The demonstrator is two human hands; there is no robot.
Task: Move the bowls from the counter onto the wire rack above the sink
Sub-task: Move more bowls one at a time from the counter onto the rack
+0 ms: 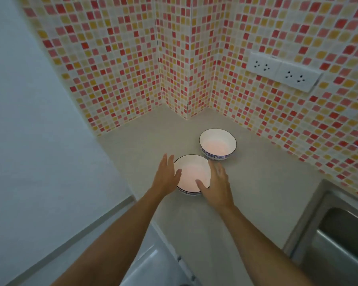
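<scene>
While we look down from the head view, we see 2 bowls on the counter (145, 133), and we place everything else by the near bowl (191, 172). It sits upright with a white inside and a dark rim line. Our left hand (166, 174) is at its left rim, fingers straight and close together, the thumb lying over the rim. Our right hand (217, 182) is at its right rim, fingers loosely spread, thumb over the inside edge; we cannot tell whether either hand presses the wall. Just beyond and right of it stands the far bowl (217, 144), apart from both hands. Farther right lies the steel sink (339, 240), and behind rises the tiled wall (132, 69) with 2 sockets (281, 72).
</scene>
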